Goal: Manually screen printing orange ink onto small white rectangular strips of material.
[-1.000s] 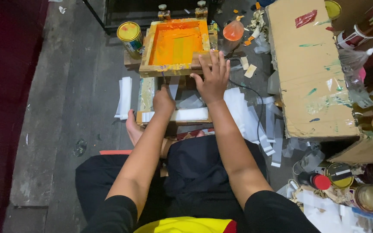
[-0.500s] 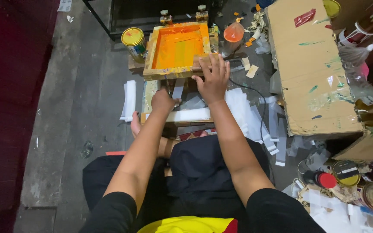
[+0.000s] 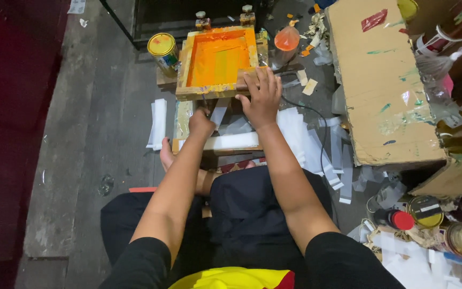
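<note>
A wooden printing frame (image 3: 183, 64) coated with orange ink stands hinged at its far end over a small low bench. My right hand (image 3: 263, 95) lies flat on the frame's near right corner, fingers spread. My left hand (image 3: 201, 123) is under the frame's near edge, fingers closed around a thin dark stick or handle that I cannot make out well. A long white paper strip (image 3: 231, 141) lies across the bench just below both hands.
A yellow-lidded tin (image 3: 163, 49) stands left of the frame, an orange bag of ink (image 3: 286, 40) to its right. White strips (image 3: 158, 122) lie stacked at left and scattered at right. A cardboard box (image 3: 376, 80) and several tins crowd the right side. My bare foot (image 3: 167, 155) rests by the bench.
My right hand stays on the frame's near right corner. My left hand stays at the bench under the frame's edge. The view has shifted slightly.
</note>
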